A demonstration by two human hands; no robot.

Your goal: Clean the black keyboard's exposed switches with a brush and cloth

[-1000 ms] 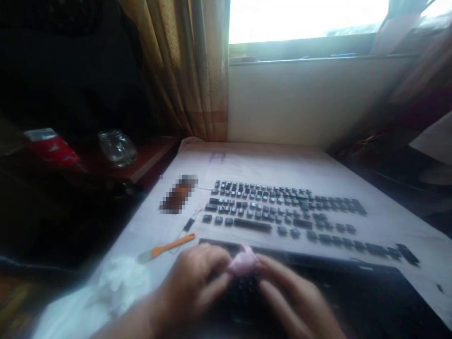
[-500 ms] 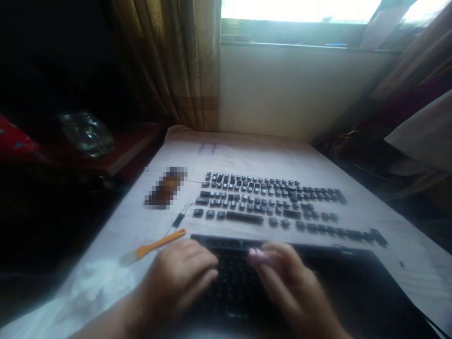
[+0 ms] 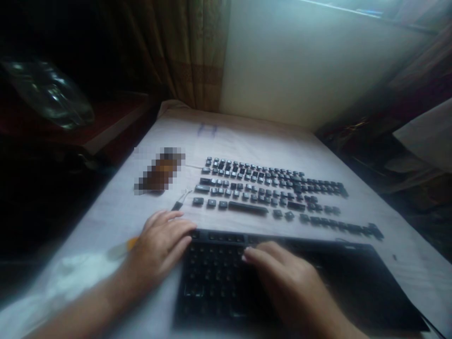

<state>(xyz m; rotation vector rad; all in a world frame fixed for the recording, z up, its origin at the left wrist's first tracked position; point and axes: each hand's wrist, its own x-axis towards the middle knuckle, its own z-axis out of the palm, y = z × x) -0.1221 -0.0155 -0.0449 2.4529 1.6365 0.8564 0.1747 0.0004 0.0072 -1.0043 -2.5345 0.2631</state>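
Note:
A black keyboard (image 3: 215, 282) with its keycaps off lies in front of me, its bare key sockets showing on the left. My left hand (image 3: 160, 242) rests at its upper left corner, fingers stretched out and the thumb tip near the edge. Over the middle of the keyboard is my right hand (image 3: 287, 273), fingers curled and tips together near the top row; whatever may be between them is hidden. Beyond the keyboard, the loose black keycaps (image 3: 247, 207) lie in rows. An orange-handled brush (image 3: 131, 243) is partly covered by my left hand.
A keycap puller (image 3: 177, 205) with wire loops lies above my left hand. A pixelated object (image 3: 160, 172) sits farther left. White crumpled cloth (image 3: 81, 273) is beside my left forearm. A clear plastic bottle (image 3: 52, 94) stands off the table's left side.
My left hand has moved left from over the keyboard to its corner, now covering most of the brush. My right hand stays over the keyboard. The view has tilted down.

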